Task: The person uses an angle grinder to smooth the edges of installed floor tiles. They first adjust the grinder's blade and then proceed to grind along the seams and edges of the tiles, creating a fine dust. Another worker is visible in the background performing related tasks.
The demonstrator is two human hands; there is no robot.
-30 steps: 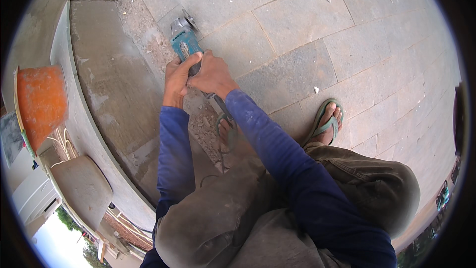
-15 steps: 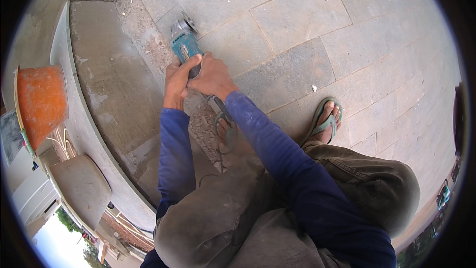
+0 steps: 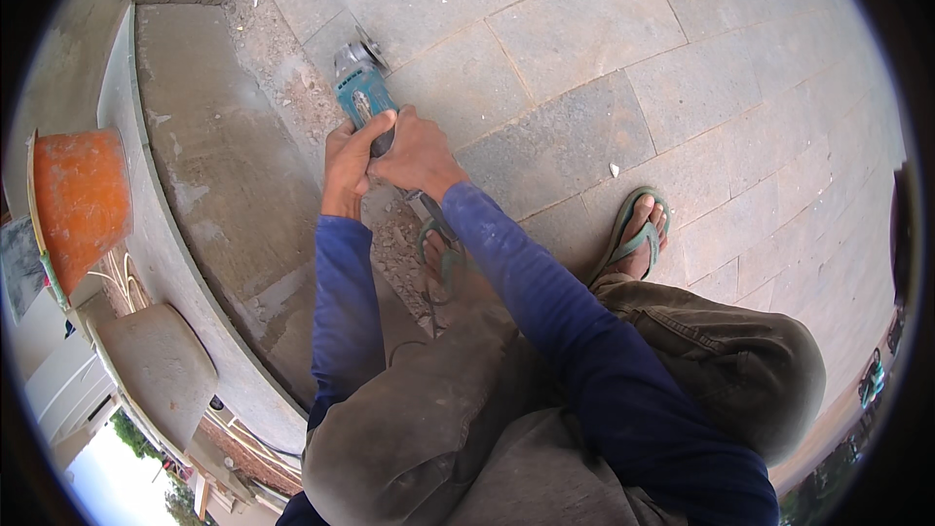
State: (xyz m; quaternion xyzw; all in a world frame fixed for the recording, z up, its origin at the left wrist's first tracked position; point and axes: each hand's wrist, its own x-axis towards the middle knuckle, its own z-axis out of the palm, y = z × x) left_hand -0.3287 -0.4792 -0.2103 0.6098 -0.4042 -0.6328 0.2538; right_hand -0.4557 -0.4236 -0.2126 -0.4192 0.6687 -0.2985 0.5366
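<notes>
Both my hands are closed round a teal angle grinder (image 3: pixel 362 94), held low over the edge of the stone paving (image 3: pixel 575 136). My left hand (image 3: pixel 347 164) wraps its body from the left, thumb across the top. Behind it, my right hand (image 3: pixel 421 152) grips the rear of the tool. The grinder's metal disc (image 3: pixel 370 45) is tilted on edge at the far end, by a joint between slabs. I cannot tell whether it touches the stone. A haze of dust hangs near the disc. The tool's dark cord runs back below my right wrist.
A strip of broken rubble (image 3: pixel 282 73) lies between the paving and a grey cement slab (image 3: pixel 209 146). Left of that runs a low curved wall (image 3: pixel 166 205), with an orange container (image 3: pixel 83 200) beyond. My sandalled feet stand near the grinder; the right sandal (image 3: pixel 638 231) is on the paving.
The grinder and both hands hold nearly the same place. The view has shifted very slightly, and the paving sits a little further left.
</notes>
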